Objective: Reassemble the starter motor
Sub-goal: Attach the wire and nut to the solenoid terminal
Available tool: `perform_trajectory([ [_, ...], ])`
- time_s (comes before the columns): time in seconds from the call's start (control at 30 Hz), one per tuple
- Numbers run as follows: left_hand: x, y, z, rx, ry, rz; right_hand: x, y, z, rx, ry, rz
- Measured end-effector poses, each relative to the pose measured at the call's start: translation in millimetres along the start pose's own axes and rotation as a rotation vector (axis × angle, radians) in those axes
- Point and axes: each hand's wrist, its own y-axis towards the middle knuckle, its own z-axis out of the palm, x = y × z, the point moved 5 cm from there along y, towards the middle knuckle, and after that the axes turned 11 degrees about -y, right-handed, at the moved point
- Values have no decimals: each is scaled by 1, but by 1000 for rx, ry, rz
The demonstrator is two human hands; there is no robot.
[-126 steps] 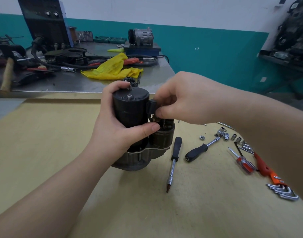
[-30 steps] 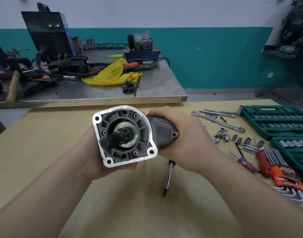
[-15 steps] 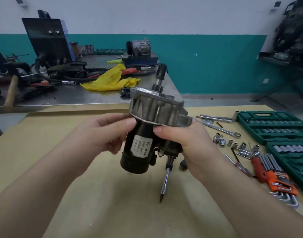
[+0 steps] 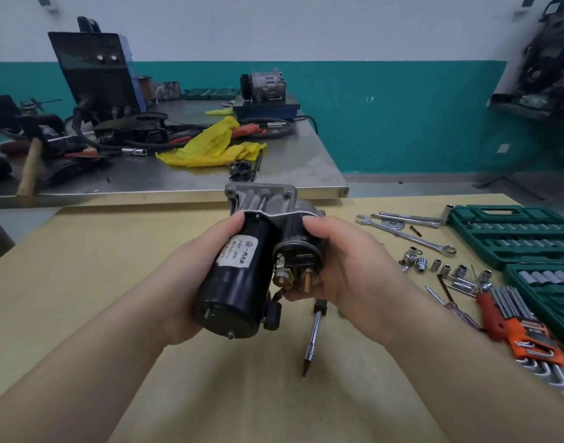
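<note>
just changed: half a second back the starter motor (image 4: 242, 276) had its nose pointing up, now it's tipped over, black tail end toward us
what it means: looks like a once-over of a near-finished unit, I'd guess
left hand (image 4: 191, 282): fingers curled round the black body
right hand (image 4: 347, 270): wrapped round the solenoid (image 4: 298, 255), thumb under the terminals
where: held in the air above the middle of the worktop (image 4: 82, 266), over a screwdriver (image 4: 312, 334)
looks: white label, copper stud, grey housing seated flush
</note>
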Motion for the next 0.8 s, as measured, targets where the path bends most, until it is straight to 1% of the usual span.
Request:
perform_trajectory([
  [0.13, 2, 2, 3, 15, -89, -23, 3, -2, -1, -44, 8, -3],
  [0.17, 5, 2, 5, 27, -136, -56, 4, -2, 0, -43, 18, -14],
  [0.27, 13, -4, 19, 127, -349, -242, 8, -3, 4, -37, 110, -6],
  [0.43, 18, -6, 29, 224, -453, -376, 3, -2, 0, -113, 205, 78],
  [0.57, 16, -4, 32, 232, -419, -350, -2, 2, -6, -133, 288, 158],
  [0.7, 10, -7, 32, 297, -398, -320, -13, 8, -8, -118, 330, 204],
  [0.8, 4, -6, 27, 281, -299, -249, -21, 11, -5, -91, 323, 236],
])
